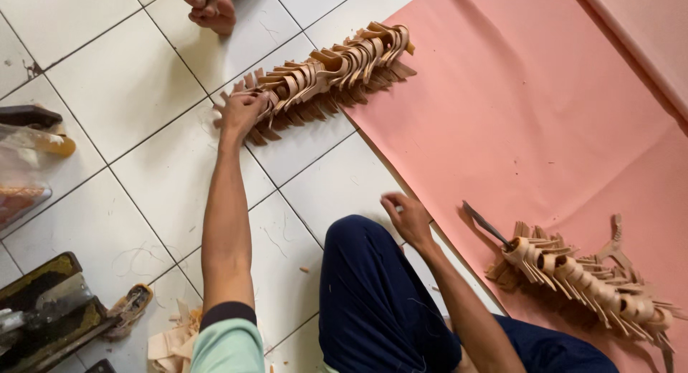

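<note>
Nearest us, lower left: a dark metal tool, partly cut off, with tan offcuts beside it. Our knee in navy trousers sits centre. Right hand hovers empty over the tile, fingers loosely curled, apart from the near row of tan strap pieces on the pink sheet; a blade touches that row. Further out, left hand rests fingers-spread on the far row of strap pieces; grip unclear. Someone's foot is cropped at top.
</note>
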A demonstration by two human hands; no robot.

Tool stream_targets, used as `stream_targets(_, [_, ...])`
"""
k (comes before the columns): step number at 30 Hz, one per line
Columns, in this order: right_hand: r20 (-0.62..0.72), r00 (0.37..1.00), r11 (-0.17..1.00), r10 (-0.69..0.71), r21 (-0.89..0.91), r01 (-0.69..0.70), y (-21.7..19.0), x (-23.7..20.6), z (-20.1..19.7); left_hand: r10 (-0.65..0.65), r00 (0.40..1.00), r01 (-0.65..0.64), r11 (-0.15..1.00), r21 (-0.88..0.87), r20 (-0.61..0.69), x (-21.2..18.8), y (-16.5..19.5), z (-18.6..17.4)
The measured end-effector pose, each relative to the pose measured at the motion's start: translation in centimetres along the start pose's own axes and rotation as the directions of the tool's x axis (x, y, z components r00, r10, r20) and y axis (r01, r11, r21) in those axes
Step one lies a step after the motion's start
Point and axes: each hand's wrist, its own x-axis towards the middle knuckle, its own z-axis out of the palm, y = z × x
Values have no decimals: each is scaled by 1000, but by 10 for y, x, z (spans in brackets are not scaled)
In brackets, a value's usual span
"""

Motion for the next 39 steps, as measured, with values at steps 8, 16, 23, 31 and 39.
stream_targets(8, [-110, 960, 962, -258, 68, 266, -98, 192, 39, -106, 994, 107, 992, -73, 23, -6, -8, 25])
stream_targets(16, [-139, 989, 997, -43, 58, 51, -126, 275, 59, 116, 988, -123, 991, -61, -102, -3, -20, 36])
stream_targets(23, [64, 992, 993, 109, 27, -111, -126, 272, 68, 120, 992, -123, 943, -309, -27, -7, -31, 39])
stream_targets(31, [197, 976, 980, -91, 192, 53, -109, 203, 55, 77, 975, -173, 852, -494, -209, -83, -46, 60])
stream_targets(39, [200, 974, 812, -106, 582, -32, -54, 51, 15, 388, 899, -344, 912, 223, -203, -173, 26, 35])
